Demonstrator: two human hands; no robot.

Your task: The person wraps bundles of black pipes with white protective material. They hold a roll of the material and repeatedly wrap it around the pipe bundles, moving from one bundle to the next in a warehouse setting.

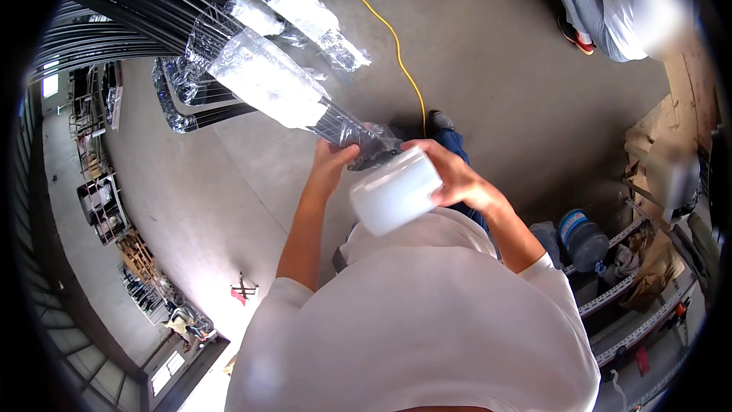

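In front of my body my right hand [455, 175] grips a thick white roll of plastic film [396, 191], held at a tilt. My left hand [332, 162] is closed on the near end of a bundle of black tubes [347, 127], thumb on top and the other fingers partly hidden beneath. Crumpled clear film [374, 145] covers that end, just beside the roll. Farther up the same bundle sits a shiny white wrapping [268, 80]. Whether film runs from the roll to the bundle, I cannot tell.
More wrapped black tube bundles [311, 19] project from the upper left. A yellow cable [396, 42] crosses the floor ahead. At right stand a metal shelf frame [610, 297] and a blue water jug [583, 240]. Another person [602, 8] sits at the far right.
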